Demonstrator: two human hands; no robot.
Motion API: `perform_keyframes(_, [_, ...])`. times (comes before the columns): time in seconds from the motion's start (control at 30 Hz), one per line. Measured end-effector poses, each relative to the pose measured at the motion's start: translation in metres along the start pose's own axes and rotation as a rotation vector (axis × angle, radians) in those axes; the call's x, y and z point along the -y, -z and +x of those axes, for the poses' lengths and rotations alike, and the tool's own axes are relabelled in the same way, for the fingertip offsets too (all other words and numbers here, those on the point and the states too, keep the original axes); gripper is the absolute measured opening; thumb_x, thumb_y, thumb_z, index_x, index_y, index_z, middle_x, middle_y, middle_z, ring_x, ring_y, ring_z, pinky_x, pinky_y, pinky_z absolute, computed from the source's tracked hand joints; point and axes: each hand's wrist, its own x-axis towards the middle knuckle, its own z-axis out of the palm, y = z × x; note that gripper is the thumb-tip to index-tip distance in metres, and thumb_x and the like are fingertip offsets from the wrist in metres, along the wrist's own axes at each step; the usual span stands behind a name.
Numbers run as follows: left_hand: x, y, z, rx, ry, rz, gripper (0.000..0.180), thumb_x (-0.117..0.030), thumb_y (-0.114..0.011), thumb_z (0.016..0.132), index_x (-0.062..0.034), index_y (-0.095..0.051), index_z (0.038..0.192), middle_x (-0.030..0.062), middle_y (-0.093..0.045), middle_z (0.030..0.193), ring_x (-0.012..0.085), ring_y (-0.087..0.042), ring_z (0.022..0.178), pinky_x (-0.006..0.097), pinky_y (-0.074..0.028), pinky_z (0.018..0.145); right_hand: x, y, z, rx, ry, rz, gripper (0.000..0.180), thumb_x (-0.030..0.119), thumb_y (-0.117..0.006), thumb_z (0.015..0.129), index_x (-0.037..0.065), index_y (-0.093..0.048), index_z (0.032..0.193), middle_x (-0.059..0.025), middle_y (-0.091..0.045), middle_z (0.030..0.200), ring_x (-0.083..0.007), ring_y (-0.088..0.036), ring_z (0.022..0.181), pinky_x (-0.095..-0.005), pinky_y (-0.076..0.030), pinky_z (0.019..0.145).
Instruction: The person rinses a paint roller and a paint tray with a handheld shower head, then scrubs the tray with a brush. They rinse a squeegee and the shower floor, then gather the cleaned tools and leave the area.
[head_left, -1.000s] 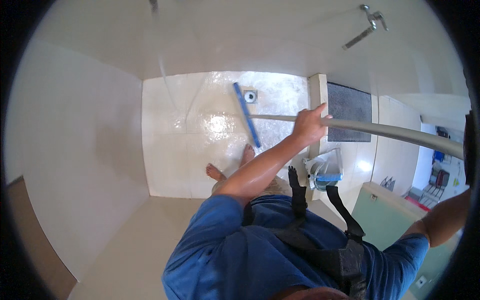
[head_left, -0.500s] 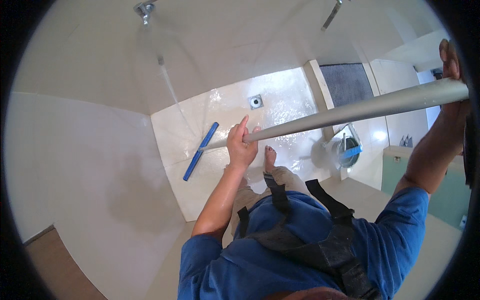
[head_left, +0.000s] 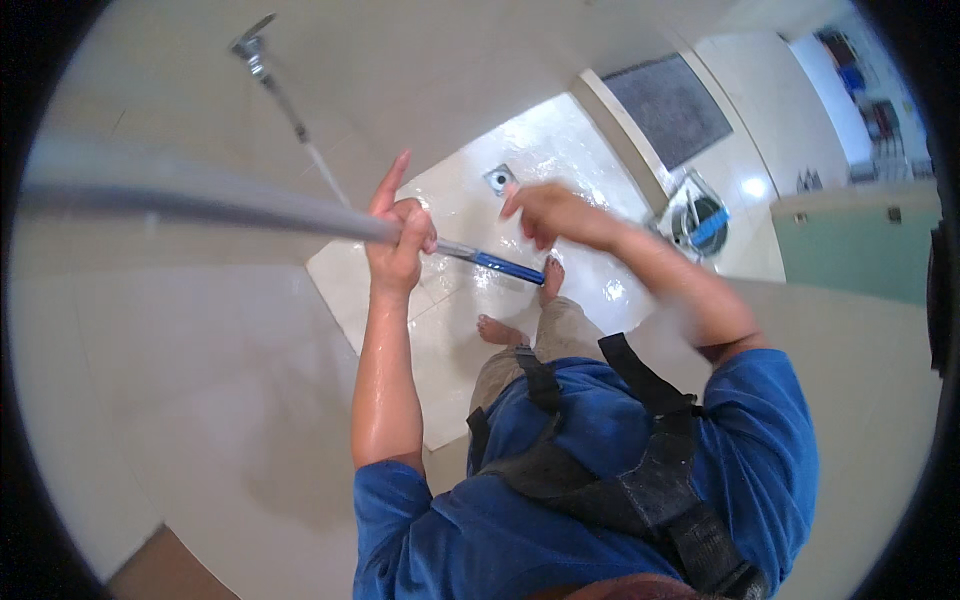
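My left hand point(head_left: 400, 235) is closed round the grey pole of a floor squeegee point(head_left: 250, 212), its index finger stretched out along no part of it. The pole runs off toward the left, large and blurred near the picture's edge. Beyond my fist the squeegee's blue head point(head_left: 510, 267) points right, its end close to my bare right foot. My right hand point(head_left: 555, 212) is off the pole, in the air over the wet floor. It holds nothing; its fingers are partly bent and apart, slightly smeared.
Water runs from a chrome wall tap point(head_left: 255, 62). A square floor drain point(head_left: 499, 180) lies in the wet tiles point(head_left: 440, 380). Past a raised ledge point(head_left: 625, 140) are a dark mat point(head_left: 668, 108) and a bucket point(head_left: 703, 225) with a blue brush in it.
My right hand has let go of the pole's upper end and come down to the middle. The pole has swung over to the left, and the blue head has shifted right, toward my feet.
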Motion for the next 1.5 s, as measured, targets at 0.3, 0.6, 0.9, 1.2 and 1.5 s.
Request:
perform_keyframes(0.3, [-0.006, -0.073, -0.006, 0.197, 0.01, -0.169, 0.115, -0.071, -0.07, 0.07, 0.0127, -0.034, 0.14, -0.0044, -0.042, 0.052, 0.007, -0.043, 0.047, 0.03, -0.047, 0.062, -0.164, -0.089, 0.04, -0.123, -0.411, 1.241, 0.119, 0.082, -0.047, 0.078, -0.009, -0.013, 0.145, -0.0241, -0.057, 0.11, -0.029, -0.065, 0.084, -0.0364, -0.055, 0.065])
perform_keyframes(0.6, [0.007, -0.147, 0.007, 0.388, -0.064, -0.075, 0.082, -0.048, -0.061, 0.089, 0.0074, -0.033, 0.143, -0.0011, -0.049, 0.062, 0.0102, -0.051, 0.058, 0.037, -0.05, 0.073, -0.253, -0.03, 0.046, -0.614, -0.29, 1.669, 0.018, 0.012, -0.047, 0.097, -0.001, -0.045, 0.109, -0.0166, -0.052, 0.111, -0.0263, -0.061, 0.095, -0.0426, -0.056, 0.083])
perform_keyframes(0.9, [-0.032, -0.227, 0.019, 0.304, -0.055, -0.179, 0.059, -0.046, -0.037, 0.102, -0.0016, -0.041, 0.14, -0.0011, -0.039, 0.061, 0.0102, -0.043, 0.05, 0.028, -0.046, 0.049, -0.42, -0.042, 0.011, -0.581, -0.074, 2.446, 0.02, 0.004, -0.039, 0.096, -0.009, -0.048, 0.108, -0.0213, -0.056, 0.108, -0.0321, -0.063, 0.098, -0.0443, -0.06, 0.084])
perform_keyframes(1.2, [0.044, -0.274, 0.09, 0.752, 0.094, -0.488, 0.072, -0.062, -0.029, 0.098, -0.0025, -0.05, 0.133, -0.0024, -0.034, 0.051, 0.0109, -0.036, 0.043, 0.033, -0.043, 0.049, -0.376, 0.017, -0.037, -1.293, -0.335, 2.279, 0.026, 0.007, -0.049, 0.092, -0.006, -0.04, 0.112, -0.0195, -0.052, 0.101, -0.0264, -0.061, 0.078, -0.0387, -0.06, 0.065])
perform_keyframes(1.5, [0.15, -0.309, 0.176, 0.481, 0.251, -0.405, 0.069, -0.064, -0.032, 0.097, -0.0046, -0.064, 0.111, -0.0022, -0.038, 0.056, 0.0146, -0.044, 0.058, 0.046, -0.047, 0.078, -0.444, 0.122, 0.022, -1.592, -0.141, 2.287, 0.019, 0.008, -0.045, 0.092, 0.0, -0.041, 0.109, -0.0197, -0.052, 0.098, -0.0282, -0.058, 0.074, -0.0376, -0.058, 0.059])
